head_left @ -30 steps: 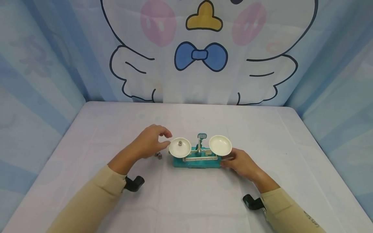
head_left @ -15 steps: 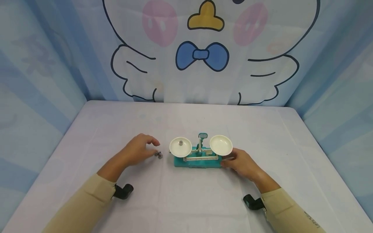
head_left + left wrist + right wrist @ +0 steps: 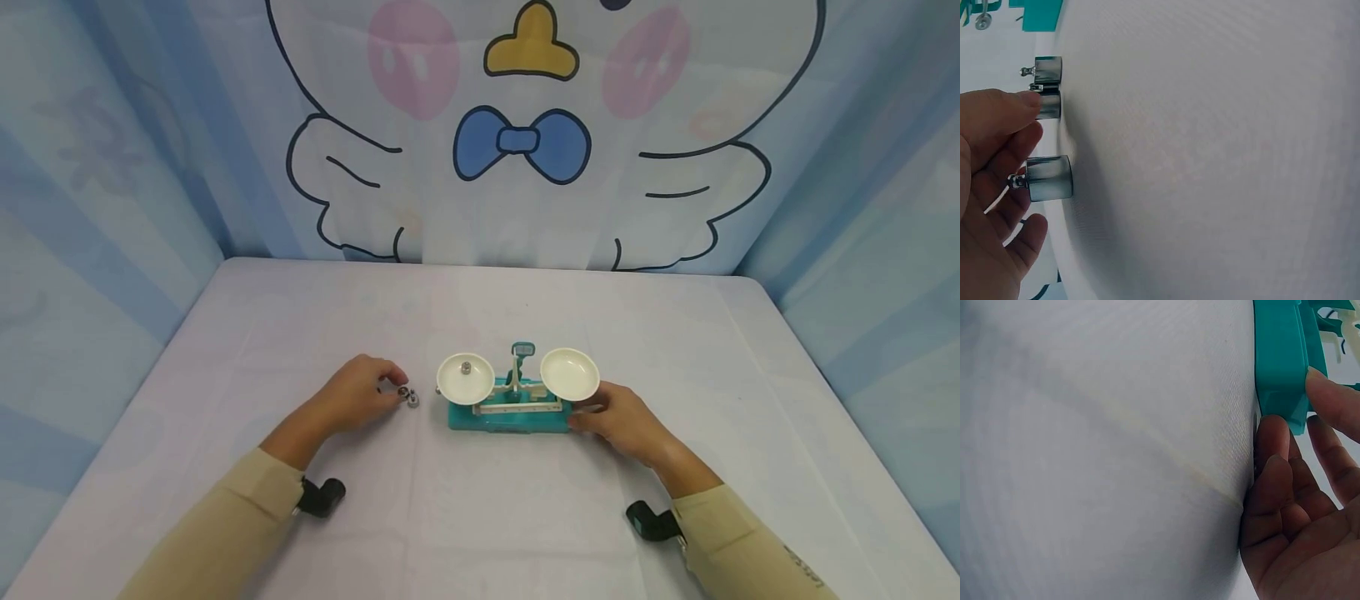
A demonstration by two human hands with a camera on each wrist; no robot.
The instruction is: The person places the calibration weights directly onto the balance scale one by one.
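My left hand [image 3: 358, 393] is low at the left, its thumb and forefinger pinching at one small shiny metal weight [image 3: 1052, 107]. Another knobbed weight [image 3: 1047, 67] stands just beyond it, and a further weight [image 3: 1050, 179] sits closer to the curled lower fingers. A teal balance scale [image 3: 510, 421] with two white pans stands to the right. One little weight [image 3: 466, 367] lies in its left pan [image 3: 453, 388]; the right pan [image 3: 570, 375] holds nothing. My right hand [image 3: 621, 422] grips the right end of the teal base [image 3: 1282, 362], thumb on its edge, fingertips at its end.
A white cloth covers the table [image 3: 480, 517]. Behind it hangs a printed curtain [image 3: 525, 208] with a cartoon figure, and blue patterned curtains flank both sides. Each wrist carries a black camera, such as the left wrist camera [image 3: 322, 497].
My left hand has moved left and down from beside the left pan to the loose weights, and its thumb and forefinger have closed together. The right hand has stayed on the base.
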